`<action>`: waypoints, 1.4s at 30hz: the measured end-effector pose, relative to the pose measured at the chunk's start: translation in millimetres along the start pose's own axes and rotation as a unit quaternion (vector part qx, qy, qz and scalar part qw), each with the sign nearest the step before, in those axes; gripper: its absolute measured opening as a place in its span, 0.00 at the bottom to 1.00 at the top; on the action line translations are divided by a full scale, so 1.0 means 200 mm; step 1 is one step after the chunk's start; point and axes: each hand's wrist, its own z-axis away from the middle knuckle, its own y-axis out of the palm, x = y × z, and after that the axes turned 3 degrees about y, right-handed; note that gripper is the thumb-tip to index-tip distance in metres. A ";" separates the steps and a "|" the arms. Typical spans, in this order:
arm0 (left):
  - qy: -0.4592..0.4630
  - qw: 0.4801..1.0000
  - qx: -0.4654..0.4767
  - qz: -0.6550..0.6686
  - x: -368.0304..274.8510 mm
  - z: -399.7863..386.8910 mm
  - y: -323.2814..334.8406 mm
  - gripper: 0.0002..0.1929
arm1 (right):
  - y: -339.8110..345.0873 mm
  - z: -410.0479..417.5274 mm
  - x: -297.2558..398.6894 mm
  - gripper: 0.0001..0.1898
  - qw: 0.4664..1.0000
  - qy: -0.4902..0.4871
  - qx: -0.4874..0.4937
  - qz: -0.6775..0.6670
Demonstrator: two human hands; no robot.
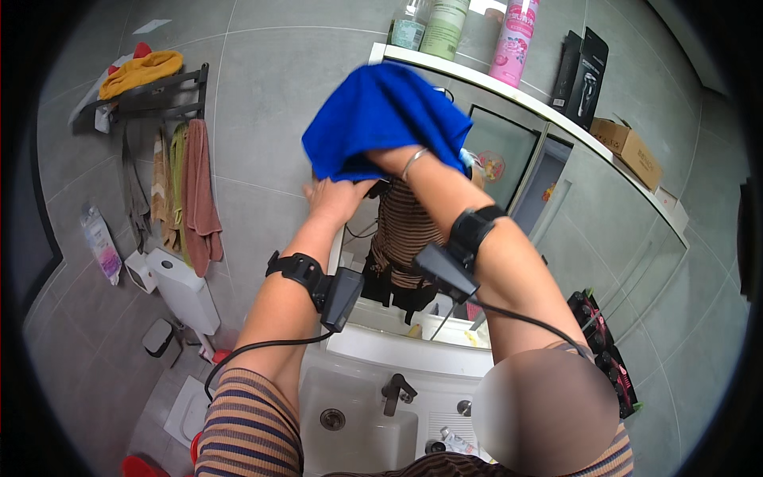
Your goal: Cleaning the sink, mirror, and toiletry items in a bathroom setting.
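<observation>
A blue cloth [387,116] is spread over the upper left part of the mirror cabinet [596,238]. My right hand [390,161] presses against the cloth's lower edge, its fingers hidden under or behind the fabric. Just below the cloth's lower left corner is my left hand [337,194], fingers raised at the cabinet's left edge, their tips partly covered by the cloth; whether they grip it is not visible. Each forearm wears a black strap with a cabled device. The mirror reflects a striped top.
Bottles and a pink spray can [514,45] stand on the cabinet top, beside a black box [581,77] and a cardboard box [629,149]. Below are a white sink [357,387] and a dark faucet [394,393]. Towels [199,197] hang from a rack at left.
</observation>
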 end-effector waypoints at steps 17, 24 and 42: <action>0.052 0.996 0.006 -0.075 0.28 0.22 -0.34 0.40 | 0.06 0.32 0.01 0.23 0.983 0.093 -0.154 -0.035; 0.102 0.989 0.029 -0.101 -0.02 0.16 -0.22 0.46 | 0.28 0.74 0.04 0.17 0.993 -0.014 0.002 -0.121; 0.179 0.960 -0.214 0.019 -0.18 -0.18 0.03 0.49 | 0.45 1.15 -0.01 0.27 0.992 0.068 0.001 -0.103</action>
